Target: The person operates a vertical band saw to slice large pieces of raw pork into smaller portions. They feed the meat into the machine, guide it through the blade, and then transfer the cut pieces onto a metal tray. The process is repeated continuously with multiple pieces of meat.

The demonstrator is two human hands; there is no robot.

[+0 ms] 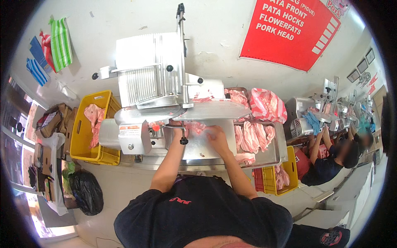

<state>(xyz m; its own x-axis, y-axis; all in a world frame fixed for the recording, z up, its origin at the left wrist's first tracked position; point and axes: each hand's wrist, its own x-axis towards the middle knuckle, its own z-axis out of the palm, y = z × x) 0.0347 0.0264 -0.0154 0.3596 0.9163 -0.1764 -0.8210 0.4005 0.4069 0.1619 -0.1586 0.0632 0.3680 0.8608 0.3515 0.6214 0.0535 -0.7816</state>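
Note:
An electric meat slicer (149, 83) with a ribbed metal carriage stands in front of me. Below its blade area, sliced raw pork (196, 126) lies on the metal receiving plate (198, 148). My right hand (217, 136) touches the right edge of this pork with bent fingers; whether it grips it is unclear. My left hand (179, 128) is at the pork's left side, its fingers mostly hidden under the slicer's edge and behind a black-knobbed rod. To the right, a metal tray (276, 145) holds folded strips of sliced pork (254, 136).
A yellow crate (76, 136) with meat stands left of the slicer. Behind the tray sits a red-and-white striped bag (269, 107) of meat. Another yellow crate (290, 183) is low at right. Co-workers (328, 161) work at further slicers. A black plastic bag (85, 192) lies lower left.

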